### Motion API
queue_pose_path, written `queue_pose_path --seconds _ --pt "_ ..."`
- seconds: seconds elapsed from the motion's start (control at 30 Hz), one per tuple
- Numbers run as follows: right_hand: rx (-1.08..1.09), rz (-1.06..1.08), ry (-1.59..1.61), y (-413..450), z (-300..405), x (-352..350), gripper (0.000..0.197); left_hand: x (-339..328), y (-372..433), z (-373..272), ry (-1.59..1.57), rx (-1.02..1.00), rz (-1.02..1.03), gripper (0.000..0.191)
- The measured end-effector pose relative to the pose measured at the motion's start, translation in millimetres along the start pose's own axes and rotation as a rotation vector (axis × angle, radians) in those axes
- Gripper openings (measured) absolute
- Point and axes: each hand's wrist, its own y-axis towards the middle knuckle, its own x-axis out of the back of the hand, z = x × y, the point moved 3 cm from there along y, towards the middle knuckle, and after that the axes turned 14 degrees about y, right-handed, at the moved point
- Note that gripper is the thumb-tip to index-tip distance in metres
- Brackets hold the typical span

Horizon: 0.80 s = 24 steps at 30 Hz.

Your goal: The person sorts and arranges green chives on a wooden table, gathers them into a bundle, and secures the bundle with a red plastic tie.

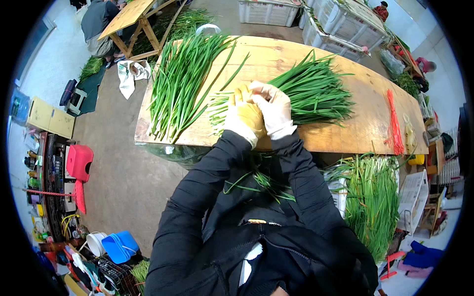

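Note:
On the wooden table (355, 137) lies a bunch of green garlic chives (318, 92), its pale stem ends pointing left. My left hand (244, 114), in a yellowed glove, rests on the bunch near the stems. Close against it is my right hand (272, 105), in a whitish glove, with thumb and fingers bent together; what lies between them is too small to tell. A looser pile of chives (185, 85) spreads over the table's left end. Red plastic ties (394, 125) lie at the right end.
A white crate of chives (370, 199) stands below the table at right. Stacked white crates (340, 26) are beyond the table. A person (98, 29) crouches at upper left by another wooden table (127, 18). A pink stool (79, 162) is at left.

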Motion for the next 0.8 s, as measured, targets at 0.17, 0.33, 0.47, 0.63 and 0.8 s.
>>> queue_pose_path --seconds 0.17,0.33,0.47,0.63,0.8 --pt "0.244 0.133 -0.296 -18 10 12 0.016 1 3 11 -0.356 0.005 -0.153 0.081" --pt "-0.054 0.007 0.112 -2 16 14 0.027 1 10 40 -1.15 -0.022 -0.426 0.054" --pt "0.033 -0.022 0.105 -8 11 19 0.027 -15 15 25 -1.566 0.002 -0.032 0.031" --pt "0.041 0.039 0.131 -6 6 26 0.025 -3 8 28 -1.613 0.013 0.058 0.03" --pt "0.034 0.078 0.139 -5 4 23 0.017 -6 12 31 -1.521 0.037 0.136 0.026"
